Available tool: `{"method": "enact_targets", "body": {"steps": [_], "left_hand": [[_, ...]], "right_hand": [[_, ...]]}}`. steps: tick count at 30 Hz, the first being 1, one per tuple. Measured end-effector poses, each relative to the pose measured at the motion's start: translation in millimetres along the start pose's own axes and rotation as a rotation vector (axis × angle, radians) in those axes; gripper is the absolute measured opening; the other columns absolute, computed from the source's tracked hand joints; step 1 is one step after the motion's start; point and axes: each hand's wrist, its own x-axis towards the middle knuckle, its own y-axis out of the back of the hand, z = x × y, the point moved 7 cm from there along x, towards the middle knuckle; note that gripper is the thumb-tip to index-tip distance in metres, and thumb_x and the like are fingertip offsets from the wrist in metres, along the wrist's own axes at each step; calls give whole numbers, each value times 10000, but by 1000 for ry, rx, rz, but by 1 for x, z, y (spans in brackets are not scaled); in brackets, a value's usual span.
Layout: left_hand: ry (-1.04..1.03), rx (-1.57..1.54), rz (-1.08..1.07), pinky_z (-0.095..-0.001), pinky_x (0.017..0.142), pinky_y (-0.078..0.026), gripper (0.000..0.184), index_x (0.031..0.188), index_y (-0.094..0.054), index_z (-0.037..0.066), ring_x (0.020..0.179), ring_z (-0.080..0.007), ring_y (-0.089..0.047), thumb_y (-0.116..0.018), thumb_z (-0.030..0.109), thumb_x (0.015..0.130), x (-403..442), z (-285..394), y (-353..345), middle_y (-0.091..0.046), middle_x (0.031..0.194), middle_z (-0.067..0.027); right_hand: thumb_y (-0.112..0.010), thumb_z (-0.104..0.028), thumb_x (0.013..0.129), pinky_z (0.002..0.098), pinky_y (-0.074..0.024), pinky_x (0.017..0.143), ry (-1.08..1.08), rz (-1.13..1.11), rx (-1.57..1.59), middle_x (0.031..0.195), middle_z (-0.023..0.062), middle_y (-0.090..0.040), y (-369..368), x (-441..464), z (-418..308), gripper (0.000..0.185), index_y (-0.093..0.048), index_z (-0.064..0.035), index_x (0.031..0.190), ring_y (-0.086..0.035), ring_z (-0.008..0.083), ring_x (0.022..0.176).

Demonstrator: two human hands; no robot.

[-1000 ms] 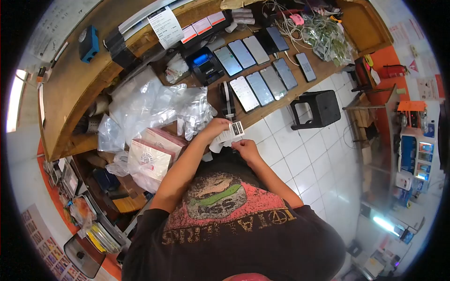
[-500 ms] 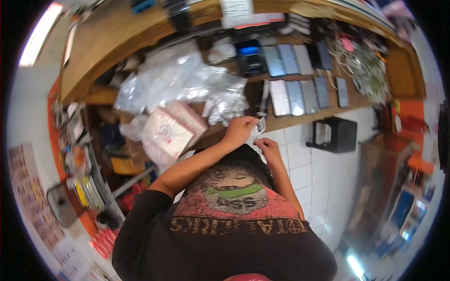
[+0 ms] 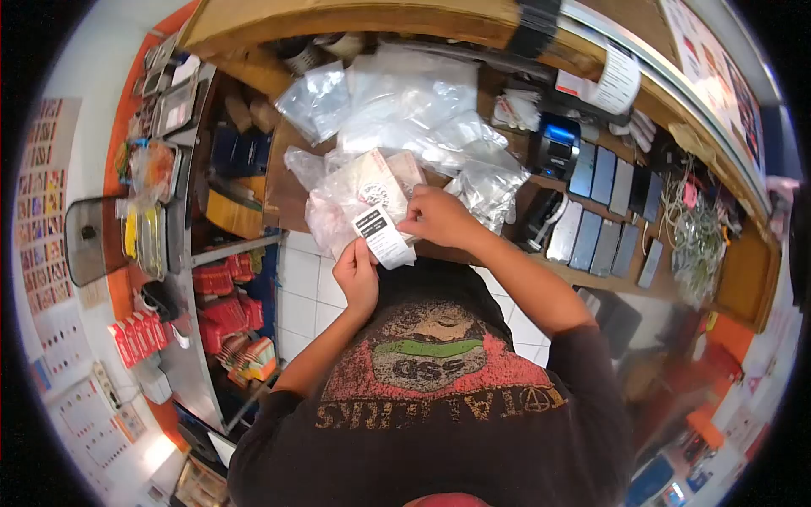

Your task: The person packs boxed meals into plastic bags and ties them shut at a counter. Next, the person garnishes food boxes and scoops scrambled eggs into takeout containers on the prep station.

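A white printed label (image 3: 380, 237) with black blocks at its top is held in front of the wrapped boxes, its lower end curling. My left hand (image 3: 356, 275) pinches the label's lower left edge between thumb and finger. At its upper right edge, the closed fingers of my right hand (image 3: 435, 215) grip the same label. Right behind the label, clear plastic wraps pale boxes (image 3: 376, 173) bearing a round dark print. Whether the label touches the wrapping cannot be seen. Crinkled clear plastic bags (image 3: 414, 93) spread over the bench beyond my hands.
To the right on the wooden bench (image 3: 515, 242) stand a black device with a blue screen (image 3: 557, 148) and several phones (image 3: 583, 232). Tangled cables (image 3: 688, 232) lie further right. A printed paper strip (image 3: 618, 80) hangs at the back. Red packages (image 3: 224, 317) fill a left shelf.
Both hands, with a small white slip between them, have moved left along the bench to the wrapped boxes. My head view has turned, so the bench appears shifted right.
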Motion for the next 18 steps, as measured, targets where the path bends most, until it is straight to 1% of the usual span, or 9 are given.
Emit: {"method": "enact_targets", "body": {"steps": [2,5,7,9,10,11,13,17,18], "left_hand": [[-172,222,149,-232,510,-343,209,782,-636,-24,573,-45,-413,-633,124,929,2,12,3,-512,638,37],[-182,359,144,-246,493,-313,159,787,-648,-11,557,-55,-383,-686,107,886,5,16,13,-461,601,33],[-75,300,156,-253,526,-320,154,777,-640,9,603,-62,-381,-717,114,859,10,10,19,-442,636,29],[-173,350,74,-263,578,-349,180,738,-620,20,643,-84,-397,-734,117,839,17,17,17,-440,698,21],[-115,295,15,-286,650,-375,251,808,-571,23,709,-145,-430,-773,172,800,20,9,18,-446,778,-12],[-117,291,17,-286,650,-375,251,808,-571,23,709,-145,-430,-773,172,800,22,6,23,-446,778,-12],[92,398,56,-312,749,-393,413,935,-504,35,834,-199,-452,-812,246,758,27,-15,39,-463,913,-67],[162,377,3,-335,865,-373,590,1039,-422,53,986,-228,-410,-842,309,714,34,-41,50,-423,1043,-110],[215,268,-9,-342,903,-363,606,1057,-417,53,1026,-232,-396,-843,310,711,36,-48,52,-408,1075,-111]], "right_hand": [[-777,-330,716,403,-444,648,-22,-1,-149,795,117,-547,-11,15,10,347,-604,-31,680,-562,299,742],[-792,-363,692,411,-441,639,-98,28,-271,774,126,-543,-2,17,-6,422,-545,-23,652,-558,314,723],[-830,-347,667,373,-429,594,-84,17,-366,723,107,-535,4,20,-1,465,-491,-29,635,-546,251,650],[-859,-283,673,312,-399,552,-246,-59,-80,679,53,-517,1,18,25,432,-496,-50,644,-495,154,603],[-865,-218,691,260,-377,542,-261,-59,66,667,-16,-496,-6,15,37,370,-528,-67,702,-440,87,603],[-865,-218,691,260,-377,542,-258,-59,62,667,-16,-496,-13,13,50,370,-528,-67,702,-440,87,603],[-860,-310,686,261,-394,573,-373,-35,403,708,-13,-544,-24,6,68,396,-570,-58,780,-458,113,628],[-822,-297,745,252,-406,642,-323,23,444,799,-15,-562,-25,1,68,367,-578,-58,877,-467,111,699],[-793,-288,777,256,-408,673,-339,172,488,858,3,-561,-24,0,83,360,-573,-48,929,-473,113,752]]}}
